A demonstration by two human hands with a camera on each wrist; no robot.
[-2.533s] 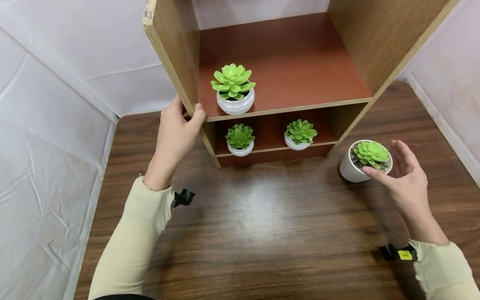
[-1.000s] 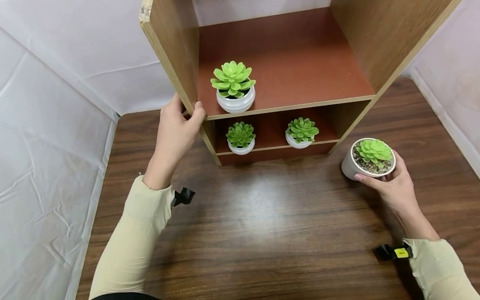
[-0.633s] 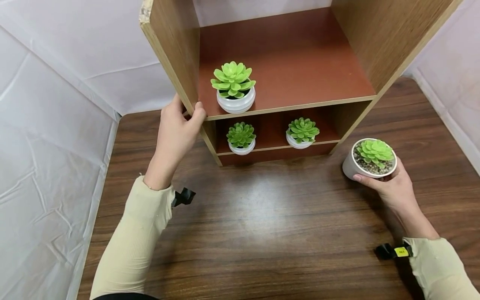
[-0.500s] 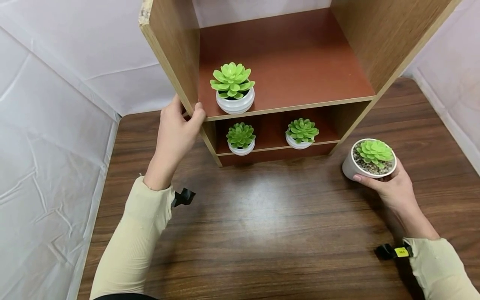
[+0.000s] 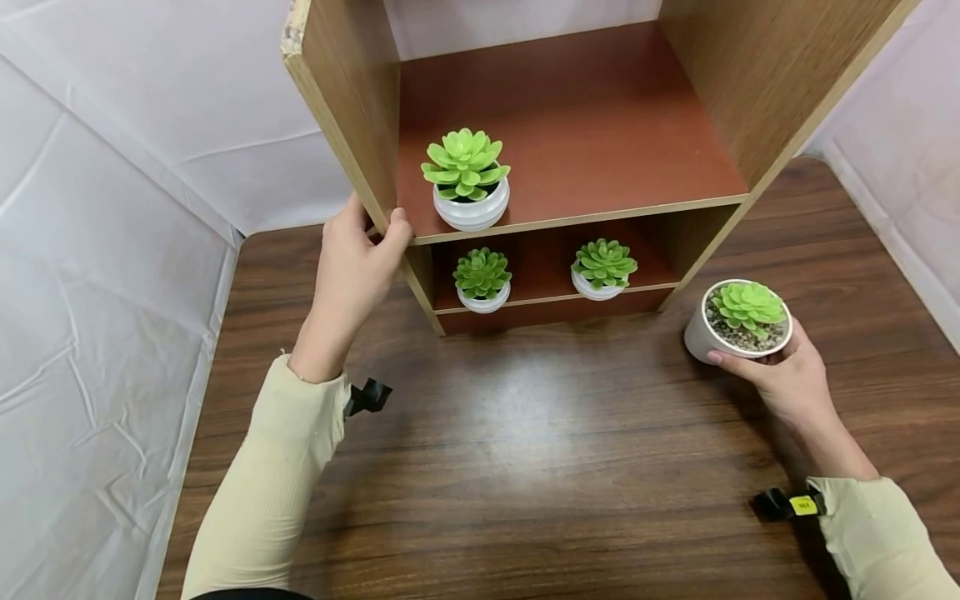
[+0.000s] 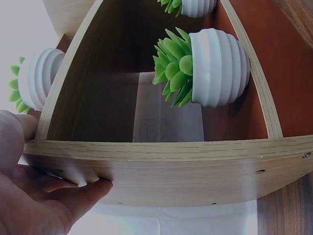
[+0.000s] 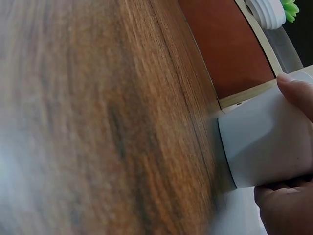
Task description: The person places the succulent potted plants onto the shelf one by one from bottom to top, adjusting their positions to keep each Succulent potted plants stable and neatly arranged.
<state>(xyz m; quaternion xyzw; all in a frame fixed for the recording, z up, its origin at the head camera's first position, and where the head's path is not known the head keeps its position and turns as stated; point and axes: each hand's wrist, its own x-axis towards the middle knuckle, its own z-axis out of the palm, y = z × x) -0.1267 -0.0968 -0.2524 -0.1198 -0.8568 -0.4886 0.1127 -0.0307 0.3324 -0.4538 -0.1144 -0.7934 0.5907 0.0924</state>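
Note:
My left hand [image 5: 352, 275] grips the left side panel [image 5: 348, 108] of a wooden shelf unit, thumb on the front edge. In the left wrist view, the fingers [image 6: 83, 196] lie along the panel's outer face. At the right of the table, my right hand [image 5: 798, 379] holds a taller white pot [image 5: 703, 340] with a green succulent [image 5: 750, 304] and pebbles. The thumb is on the near side, the other fingers partly hidden behind it. In the right wrist view, the pot [image 7: 269, 139] stands on or very close to the tabletop, beside the shelf's corner.
One succulent in a ribbed white pot [image 5: 471, 210] stands on the upper red-brown shelf [image 5: 585, 125], at its left. Two smaller ones [image 5: 482, 279] [image 5: 602, 267] sit on the lower shelf's front edge. White sheeting [image 5: 97, 292] hangs around the brown wooden table [image 5: 510, 467].
My right hand has moved in from beside the tall pot and taken hold of it. The pot has shifted very slightly to the right. My left hand keeps its place on the panel.

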